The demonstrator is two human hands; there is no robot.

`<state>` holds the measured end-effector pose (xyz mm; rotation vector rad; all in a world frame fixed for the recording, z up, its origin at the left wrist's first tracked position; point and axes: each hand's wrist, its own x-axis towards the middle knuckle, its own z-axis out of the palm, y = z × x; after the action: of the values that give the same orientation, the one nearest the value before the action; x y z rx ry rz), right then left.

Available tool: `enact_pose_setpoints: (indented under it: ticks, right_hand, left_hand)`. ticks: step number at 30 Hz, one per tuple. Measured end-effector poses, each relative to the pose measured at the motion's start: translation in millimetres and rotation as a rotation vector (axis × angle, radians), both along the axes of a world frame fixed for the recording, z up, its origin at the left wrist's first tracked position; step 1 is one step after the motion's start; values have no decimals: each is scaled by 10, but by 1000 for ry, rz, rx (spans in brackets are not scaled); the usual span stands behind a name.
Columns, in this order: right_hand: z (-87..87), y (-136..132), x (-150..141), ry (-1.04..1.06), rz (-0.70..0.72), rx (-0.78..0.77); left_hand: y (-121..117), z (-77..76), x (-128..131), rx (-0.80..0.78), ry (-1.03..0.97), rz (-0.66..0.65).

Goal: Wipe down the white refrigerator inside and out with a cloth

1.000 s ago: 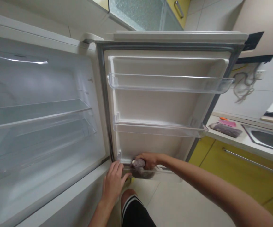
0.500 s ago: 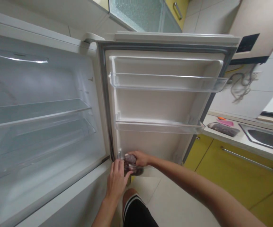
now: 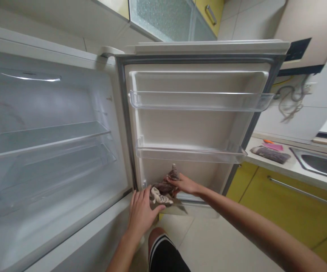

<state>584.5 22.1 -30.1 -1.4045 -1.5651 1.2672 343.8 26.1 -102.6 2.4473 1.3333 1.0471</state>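
My right hand (image 3: 184, 184) grips a crumpled brown-purple cloth (image 3: 163, 187) with a pale patterned part, at the lower left of the fridge door. One end of the cloth sticks up above the fingers; its lower part lies along the bottom door shelf. My left hand (image 3: 143, 209) is at the hinge-side end of that shelf, just left of the cloth. Its fingers point up and the thumb is spread toward the cloth; whether it touches the cloth I cannot tell. The fridge door (image 3: 190, 128) stands wide open.
Clear plastic door shelves (image 3: 200, 102) run across the door above my hands. To the left is the fridge interior with a glass shelf (image 3: 50, 136). A folded grey cloth (image 3: 269, 154) and a pink item (image 3: 273, 146) lie on the counter beside a sink (image 3: 322, 162).
My right hand has moved a little to the right and slightly up with the cloth, spreading it out more. The left hand stays near the same spot, its thumb further apart.
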Motion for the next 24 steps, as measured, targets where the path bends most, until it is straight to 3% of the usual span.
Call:
enact_pose_setpoints:
  ticks: [3,7,9,12,14,16,18,21,24]
  right_hand:
    - [193,-345,-32,362,-149,7]
    - [365,-702,-5,542,-232,53]
    - [381,-839,74,478,-376,157]
    - [347,-1016,192,218,-611,362]
    - [325,-1107,219,131,-674,450]
    - [332,-1162,195,186,-653,507]
    - [373,-1179,139,327,-580,486]
    - [471,-1154,39,546,-482,312]
    - [558,-1097,-84,646,-487,142]
  left_hand:
    - [10,95,186,-44,-121,-30]
    - [34,262,341,-130,-320,-186]
    - [14,365,303,-85,-380,-217]
    - [-78,565,126,119,-423,-201]
    - [-158,736,-29,269,-447,-191]
    - [-223,929,-191,327,-486,-182]
    - [-258,1123,-359,253,-523,-177]
    - [-252,1334,-615,-31,-536,-184]
    - [-202,1354,-833,-240,-598,-164]
